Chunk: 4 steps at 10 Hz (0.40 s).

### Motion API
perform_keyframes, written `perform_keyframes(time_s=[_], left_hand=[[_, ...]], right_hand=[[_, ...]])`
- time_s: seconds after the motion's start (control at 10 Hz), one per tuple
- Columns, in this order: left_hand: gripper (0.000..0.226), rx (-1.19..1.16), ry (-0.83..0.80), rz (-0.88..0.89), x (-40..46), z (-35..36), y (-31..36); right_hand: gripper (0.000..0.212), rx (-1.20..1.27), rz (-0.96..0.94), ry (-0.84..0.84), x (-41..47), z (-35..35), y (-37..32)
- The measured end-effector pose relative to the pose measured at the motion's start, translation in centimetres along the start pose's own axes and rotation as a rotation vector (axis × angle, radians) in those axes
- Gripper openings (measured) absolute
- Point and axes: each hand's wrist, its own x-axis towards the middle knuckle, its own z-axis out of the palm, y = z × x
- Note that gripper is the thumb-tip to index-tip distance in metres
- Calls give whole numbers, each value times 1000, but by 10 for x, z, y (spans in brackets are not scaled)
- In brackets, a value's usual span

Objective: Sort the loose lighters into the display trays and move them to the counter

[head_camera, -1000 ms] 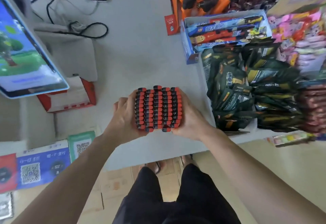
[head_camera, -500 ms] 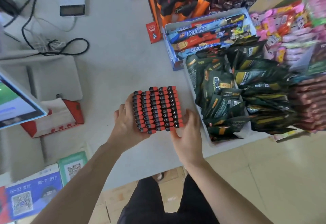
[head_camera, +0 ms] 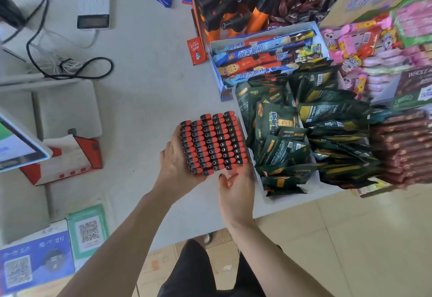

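A display tray packed with rows of red-and-black lighters is over the white counter, beside the snack bins. My left hand grips its left side and near-left corner, fingers curled under it. My right hand is at the tray's near right corner, fingers fairly straight, fingertips touching or just under the edge. Whether the tray rests on the counter or is held just above it cannot be told.
A white bin of dark green snack packs stands right of the tray, a blue box of biscuit bars behind it. A red-and-white carton, screen, cables and QR signs lie left.
The tray has moved away from me and rightward toward the snack bin. My right hand let go of the tray's right side and now sits at its near corner.
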Motion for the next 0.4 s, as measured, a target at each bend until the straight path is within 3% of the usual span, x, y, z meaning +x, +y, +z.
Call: perform_keyframes(time_s=[0.4], left_hand=[[128, 9, -100, -87, -2, -3, 4]], right_hand=[[36, -5, 118, -132, 0, -20, -12]])
